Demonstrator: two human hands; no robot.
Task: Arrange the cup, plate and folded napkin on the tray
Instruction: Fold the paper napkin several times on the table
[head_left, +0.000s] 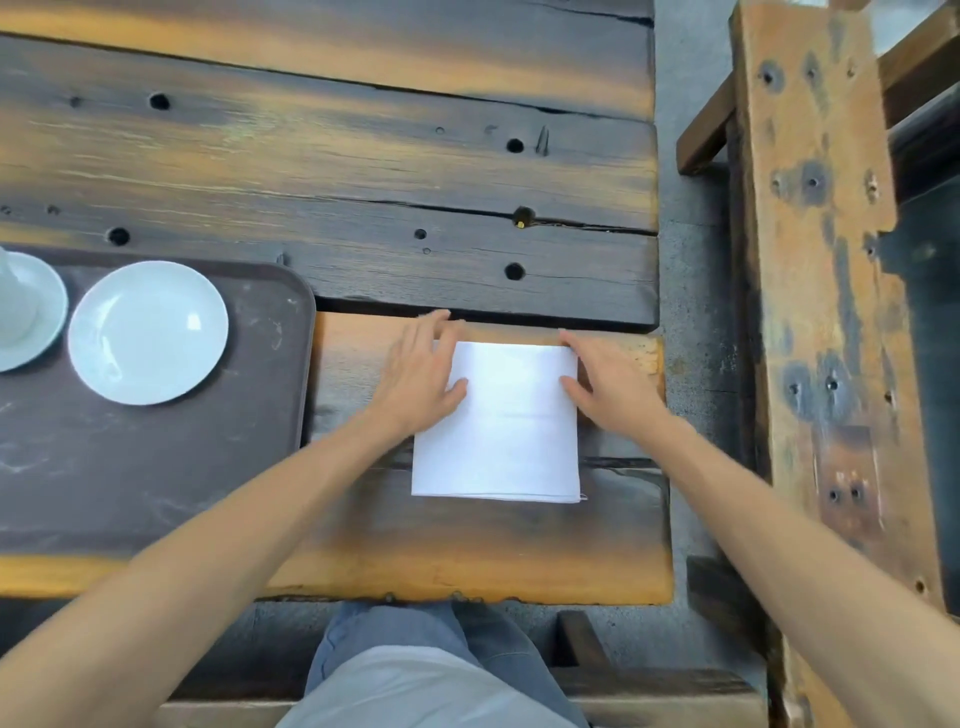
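A white folded napkin (506, 431) lies flat on the wooden table, right of the tray. My left hand (421, 376) rests on its upper left edge with fingers spread and the thumb on the cloth. My right hand (608, 382) presses its upper right edge in the same way. The dark brown tray (156, 467) sits at the left. On it stands a white plate (148, 332). At the far left edge a white cup (13, 301) stands on a saucer (41, 322), both partly cut off by the frame.
The plank table (337, 171) ends at its right edge near the napkin, with grey floor beyond. A wooden bench (815, 260) runs along the right. My lap shows below the table's front edge.
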